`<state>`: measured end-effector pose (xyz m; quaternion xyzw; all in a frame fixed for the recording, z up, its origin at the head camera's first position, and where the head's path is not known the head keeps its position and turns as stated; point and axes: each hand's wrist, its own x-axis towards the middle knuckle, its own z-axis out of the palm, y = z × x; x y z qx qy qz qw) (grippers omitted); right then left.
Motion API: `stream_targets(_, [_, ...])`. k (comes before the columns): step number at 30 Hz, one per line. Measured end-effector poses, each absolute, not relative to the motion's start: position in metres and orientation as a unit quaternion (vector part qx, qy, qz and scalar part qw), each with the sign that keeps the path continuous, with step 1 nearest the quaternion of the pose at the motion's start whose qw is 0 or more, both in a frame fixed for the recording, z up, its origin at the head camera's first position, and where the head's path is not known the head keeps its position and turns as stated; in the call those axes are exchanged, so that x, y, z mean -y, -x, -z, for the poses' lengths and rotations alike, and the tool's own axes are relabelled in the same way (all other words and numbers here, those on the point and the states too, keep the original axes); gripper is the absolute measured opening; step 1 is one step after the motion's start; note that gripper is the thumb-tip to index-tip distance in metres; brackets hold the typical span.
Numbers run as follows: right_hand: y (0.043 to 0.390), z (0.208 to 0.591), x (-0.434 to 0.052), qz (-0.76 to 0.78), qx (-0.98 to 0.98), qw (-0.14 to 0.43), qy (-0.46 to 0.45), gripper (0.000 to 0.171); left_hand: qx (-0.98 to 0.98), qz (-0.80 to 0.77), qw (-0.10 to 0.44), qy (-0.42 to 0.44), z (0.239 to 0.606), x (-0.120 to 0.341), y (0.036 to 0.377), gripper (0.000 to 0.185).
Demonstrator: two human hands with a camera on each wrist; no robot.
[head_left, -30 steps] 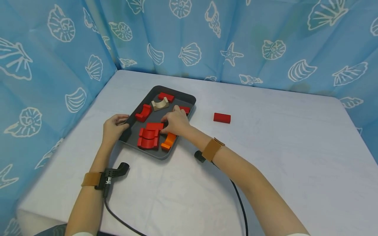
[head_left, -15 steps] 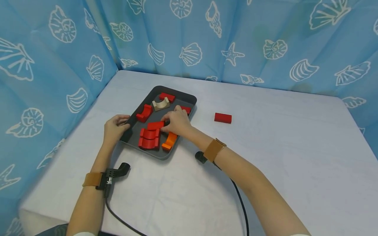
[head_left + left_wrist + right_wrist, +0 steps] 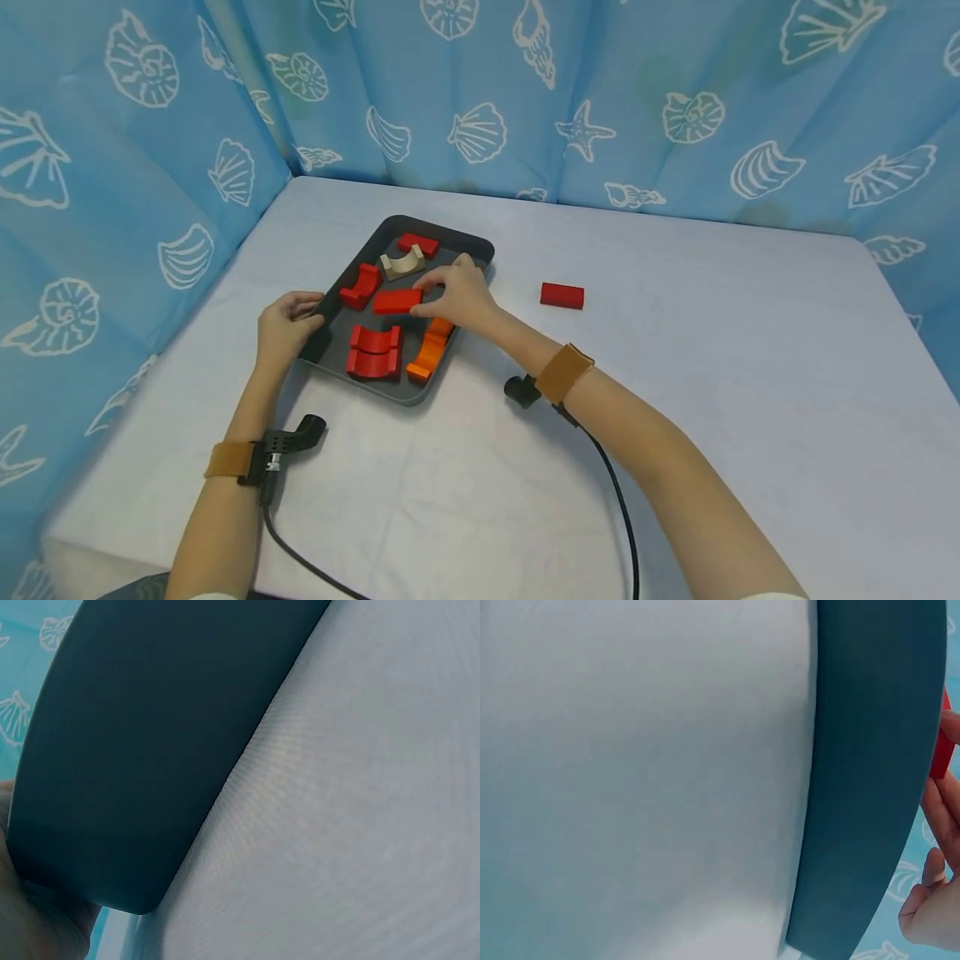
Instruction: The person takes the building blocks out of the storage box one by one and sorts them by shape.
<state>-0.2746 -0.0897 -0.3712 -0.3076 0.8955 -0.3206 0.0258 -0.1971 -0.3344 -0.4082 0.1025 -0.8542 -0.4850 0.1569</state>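
Note:
In the head view, my right hand [image 3: 462, 295] pinches one end of a red rectangular block [image 3: 397, 302] over the middle of the dark grey tray [image 3: 334, 364]. The right wrist view shows this red block [image 3: 943, 754] between thumb and fingers, partly behind the tray wall [image 3: 874, 765]. My left hand [image 3: 287, 328] grips the tray's left side at the rim. Its fingers [image 3: 34, 922] show at the tray's corner in the left wrist view. Two red arched blocks [image 3: 373, 352] sit together at the tray's near end, with orange arched blocks [image 3: 429, 350] to their right.
Inside the tray are also a red arched block [image 3: 361, 287], a beige arched block [image 3: 402, 262] and a red block [image 3: 417, 244]. One more red block [image 3: 562, 295] lies on the white table [image 3: 675, 375] right of the tray. A blue shell-patterned curtain [image 3: 630, 75] stands behind.
My right hand has drawn the red block away from the two red arched blocks, toward the tray's far end. The left hand keeps its place at the rim.

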Motion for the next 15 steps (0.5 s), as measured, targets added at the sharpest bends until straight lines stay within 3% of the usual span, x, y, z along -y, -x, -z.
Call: stream_targets(15, [0.281, 0.361, 0.059, 0.398, -0.876, 0.029, 0.271, 0.036, 0.851, 0.492, 0.151, -0.111, 0.407, 0.332, 0.197, 0.029])
